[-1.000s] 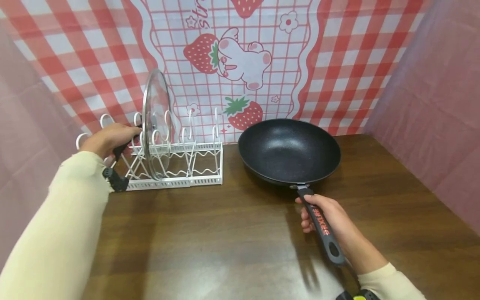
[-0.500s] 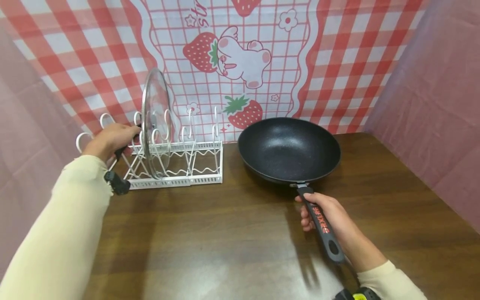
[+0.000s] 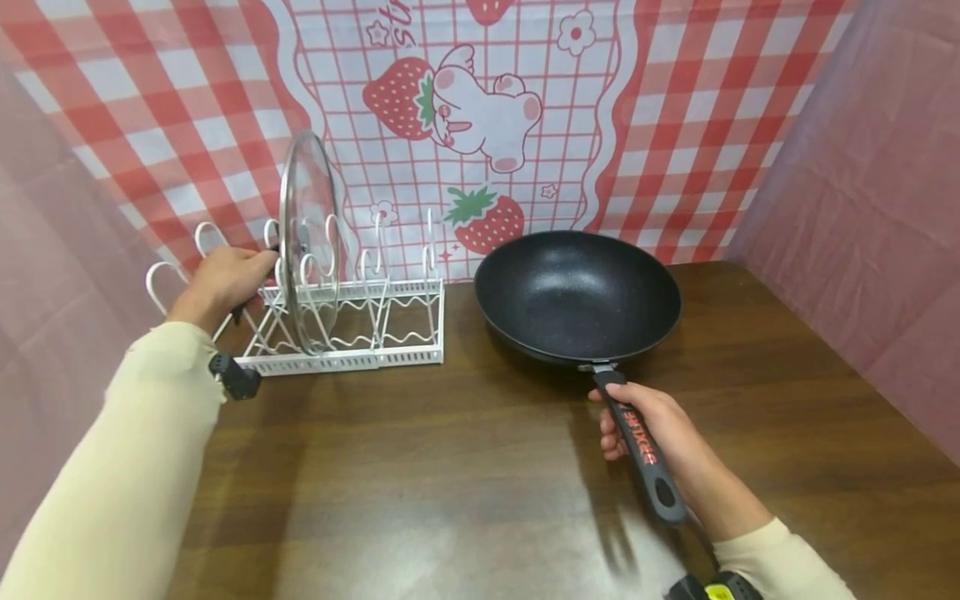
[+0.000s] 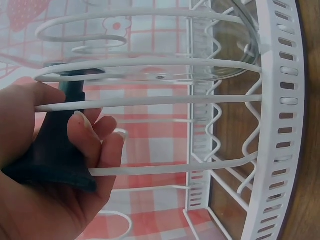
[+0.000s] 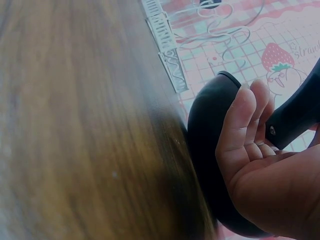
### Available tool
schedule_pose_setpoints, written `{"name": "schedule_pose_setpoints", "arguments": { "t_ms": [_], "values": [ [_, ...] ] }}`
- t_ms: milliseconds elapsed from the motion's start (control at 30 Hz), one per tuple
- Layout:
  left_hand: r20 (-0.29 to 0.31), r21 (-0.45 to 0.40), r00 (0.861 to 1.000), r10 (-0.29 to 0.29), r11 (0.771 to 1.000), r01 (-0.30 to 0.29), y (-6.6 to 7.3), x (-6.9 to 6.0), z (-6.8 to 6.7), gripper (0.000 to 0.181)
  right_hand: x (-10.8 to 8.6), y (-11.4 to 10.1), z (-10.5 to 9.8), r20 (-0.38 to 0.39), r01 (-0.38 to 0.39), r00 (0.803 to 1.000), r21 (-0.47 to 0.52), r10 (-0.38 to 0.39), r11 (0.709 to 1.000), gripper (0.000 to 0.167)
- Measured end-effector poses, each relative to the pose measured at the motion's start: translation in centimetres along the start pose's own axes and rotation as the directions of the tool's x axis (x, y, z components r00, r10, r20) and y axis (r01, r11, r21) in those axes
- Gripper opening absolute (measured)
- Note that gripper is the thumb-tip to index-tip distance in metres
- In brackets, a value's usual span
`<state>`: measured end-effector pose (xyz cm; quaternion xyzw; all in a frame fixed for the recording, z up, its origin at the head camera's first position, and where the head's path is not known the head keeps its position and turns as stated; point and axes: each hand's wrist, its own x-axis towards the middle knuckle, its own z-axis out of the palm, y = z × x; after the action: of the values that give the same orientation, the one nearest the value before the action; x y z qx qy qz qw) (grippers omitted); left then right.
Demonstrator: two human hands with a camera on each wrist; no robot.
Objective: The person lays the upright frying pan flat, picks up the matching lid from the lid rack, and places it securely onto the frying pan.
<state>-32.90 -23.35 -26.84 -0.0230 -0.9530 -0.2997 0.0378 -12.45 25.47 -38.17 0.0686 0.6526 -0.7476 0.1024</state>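
A glass lid [image 3: 309,242] stands upright between the wires of the white rack [image 3: 405,359]. My left hand [image 3: 225,283] is on the lid's left side, its fingers curled round the black knob [image 4: 70,115], as the left wrist view shows. At the right, a black wok [image 3: 577,296] sits on the table with its handle [image 3: 641,450] towards me. My right hand [image 3: 667,433] holds that handle near the pan, thumb on top; in the right wrist view the fingers [image 5: 240,120] curl beside the handle [image 5: 297,112].
The brown wooden table [image 3: 420,467] spans the front. A red and white checked cloth with strawberries [image 3: 487,125] hangs behind the rack and wok. Pink cloth [image 3: 885,208] hangs at both sides. Several white wire loops rise from the rack.
The head view has shifted slightly, so the scene sits a little higher. Both hands keep their hold; the lid and wok show no clear movement of their own.
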Motion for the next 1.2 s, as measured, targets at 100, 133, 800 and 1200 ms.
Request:
{"name": "schedule_pose_setpoints", "arguments": {
  "t_ms": [100,133,800,1200],
  "values": [
    [-0.013,0.041,1.0,0.026,0.999,-0.026,0.0,-0.1,0.1,0.058,0.0,0.0,0.0,0.004,0.003,1.0,0.002,-0.003,1.0,0.036],
    [-0.014,0.043,1.0,0.026,0.999,-0.026,0.0,-0.2,0.1,0.059,0.0,0.0,0.0,0.005,0.005,1.0,0.002,-0.005,1.0,0.036],
    [-0.281,-0.011,0.957,0.072,0.997,-0.078,-1.0,-0.1,2.4,0.054,-0.1,0.0,0.3,-0.004,0.008,1.0,-0.031,-0.008,0.999,0.041],
    [-0.348,0.053,0.926,0.147,0.989,-0.137,-0.6,-0.1,2.3,0.056,-0.1,0.1,0.3,-0.012,0.015,1.0,-0.017,-0.015,1.0,0.04]
  ]
}}
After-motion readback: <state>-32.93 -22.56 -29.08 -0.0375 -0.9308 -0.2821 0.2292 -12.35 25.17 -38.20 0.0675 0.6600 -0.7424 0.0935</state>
